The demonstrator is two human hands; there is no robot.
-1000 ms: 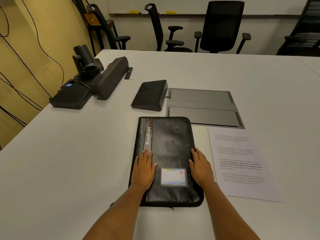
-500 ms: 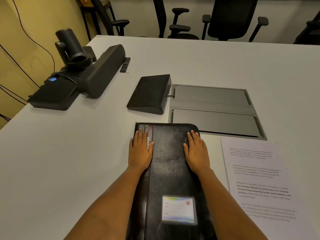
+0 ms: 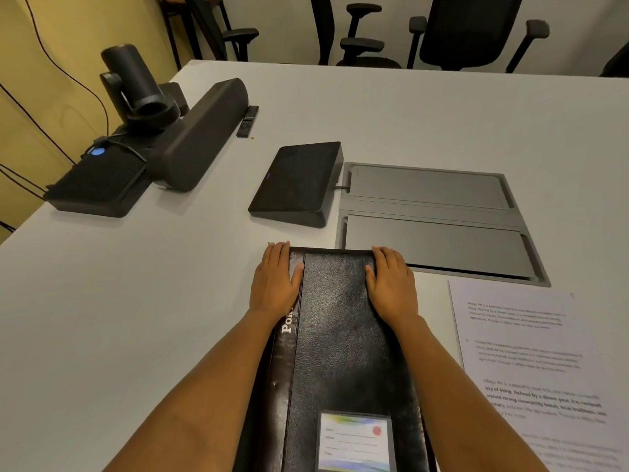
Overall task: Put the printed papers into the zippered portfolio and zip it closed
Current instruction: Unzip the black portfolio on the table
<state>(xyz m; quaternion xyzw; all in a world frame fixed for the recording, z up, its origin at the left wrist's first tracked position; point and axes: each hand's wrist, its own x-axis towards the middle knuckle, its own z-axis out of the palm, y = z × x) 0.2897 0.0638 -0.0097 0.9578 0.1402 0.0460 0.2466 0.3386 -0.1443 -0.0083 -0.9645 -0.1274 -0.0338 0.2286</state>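
My left hand (image 3: 275,284) & right hand (image 3: 391,284) lie flat w/ straight fingers on the far corners of the black portfolio (image 3: 340,335), gripping nothing. It lies closed on the white table (image 3: 136,318). The printed papers (image 3: 531,352) lie just beside it, on its right.

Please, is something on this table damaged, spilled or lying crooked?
Nothing is spilled or broken. The printed papers lie flat to the right of the portfolio, turned a little against its edge. The portfolio looks scuffed. The left hand and the right hand rest flat on its far end.
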